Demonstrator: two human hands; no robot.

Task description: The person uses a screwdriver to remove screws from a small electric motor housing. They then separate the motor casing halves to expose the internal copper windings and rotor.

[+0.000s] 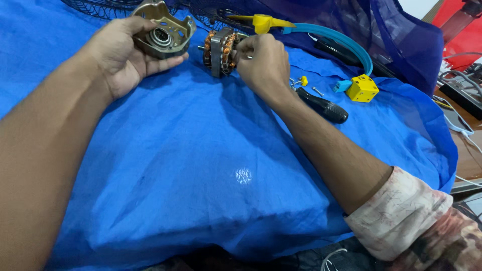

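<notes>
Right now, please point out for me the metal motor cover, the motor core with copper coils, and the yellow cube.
metal motor cover [163,31], head view, on its round centre bearing.
motor core with copper coils [219,50], head view, on its grey steel stack.
yellow cube [362,88], head view, on its front face.

Looks like a small repair workbench, probably a home workshop. The table is covered with a blue cloth [201,165], and near its far edge lie a stripped motor core [219,51], loose screws [317,91] and a black-handled screwdriver [324,106]. A fan grille [100,7] sits at the far left corner, cables [464,128] off the right edge.
</notes>
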